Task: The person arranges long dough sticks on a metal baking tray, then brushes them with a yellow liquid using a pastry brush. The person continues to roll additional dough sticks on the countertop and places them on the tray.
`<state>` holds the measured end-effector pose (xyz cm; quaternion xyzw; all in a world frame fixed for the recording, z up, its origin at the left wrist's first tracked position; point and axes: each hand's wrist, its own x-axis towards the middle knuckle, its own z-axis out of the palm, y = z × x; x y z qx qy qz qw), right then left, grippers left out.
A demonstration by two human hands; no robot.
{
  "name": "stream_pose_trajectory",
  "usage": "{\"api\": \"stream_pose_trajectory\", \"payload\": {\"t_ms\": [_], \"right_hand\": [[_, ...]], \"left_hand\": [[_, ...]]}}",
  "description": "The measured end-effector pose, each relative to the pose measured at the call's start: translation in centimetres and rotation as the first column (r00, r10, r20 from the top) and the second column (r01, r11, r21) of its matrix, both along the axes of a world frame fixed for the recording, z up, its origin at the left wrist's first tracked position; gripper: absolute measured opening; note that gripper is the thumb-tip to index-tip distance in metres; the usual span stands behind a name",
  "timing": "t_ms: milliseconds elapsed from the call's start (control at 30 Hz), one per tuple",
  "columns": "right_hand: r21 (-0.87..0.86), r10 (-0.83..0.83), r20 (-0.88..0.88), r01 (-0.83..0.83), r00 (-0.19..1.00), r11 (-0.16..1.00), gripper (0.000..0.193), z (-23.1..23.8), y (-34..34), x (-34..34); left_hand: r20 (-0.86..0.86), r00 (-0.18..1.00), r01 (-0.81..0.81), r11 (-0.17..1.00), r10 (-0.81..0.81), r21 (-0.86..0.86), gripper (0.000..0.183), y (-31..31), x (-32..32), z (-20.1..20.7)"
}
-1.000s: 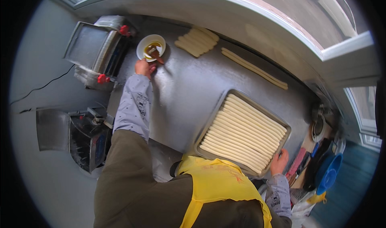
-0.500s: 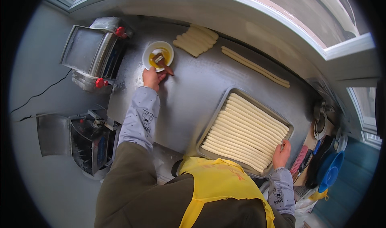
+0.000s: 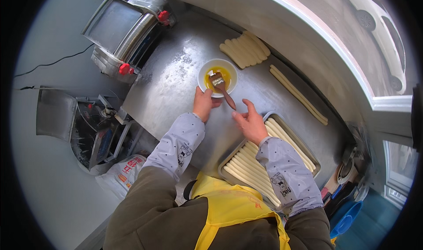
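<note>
My left hand point(image 3: 204, 103) grips the near rim of a white bowl point(image 3: 201, 79) holding yellow liquid. A brush with a brown wooden handle point(image 3: 227, 97) rests in it, bristles in the liquid and handle over the rim toward me. My right hand point(image 3: 252, 125) is open, thumb and forefinger apart, just right of the handle's end and not touching it. My right forearm passes over a metal tray point(image 3: 298, 139) lined with long pale dough sticks point(image 3: 246, 173), hiding part of them.
Behind the bowl lies a group of dough sticks point(image 3: 245, 50); two longer strips point(image 3: 298, 94) lie along the back right. A roller machine point(image 3: 128, 36) with red knobs stands at the left on the metal table point(image 3: 163, 95). Blue basins point(image 3: 346, 219) sit at the lower right.
My right hand has left the tray's right edge and moved left toward the brush handle. My left hand stays at the bowl. The view has shifted, showing a white bag at the lower left.
</note>
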<state>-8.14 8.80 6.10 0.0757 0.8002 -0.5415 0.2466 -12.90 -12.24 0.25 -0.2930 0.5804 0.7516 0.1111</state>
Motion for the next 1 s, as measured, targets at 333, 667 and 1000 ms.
{"api": "stream_pose_trajectory", "payload": {"t_ms": [333,667,1000], "right_hand": [[-0.344,-0.160,-0.093,0.119,0.983,0.931,0.039,-0.3,-4.5,-7.2],[-0.311,-0.340,-0.041,0.311,0.940,0.898,0.019,0.1,-3.4,-10.2],[-0.162,-0.279,-0.032,0.270,0.960,0.949,0.019,0.0,0.4,-9.3]], "left_hand": [[-0.052,0.999,-0.016,0.996,0.012,-0.087,0.037,-0.8,-0.8,-0.5],[-0.036,0.995,-0.100,0.983,0.096,-0.155,0.037,-0.1,-0.9,-0.9],[-0.009,0.997,-0.073,0.972,0.073,-0.222,0.037,-0.3,-0.9,-0.7]]}}
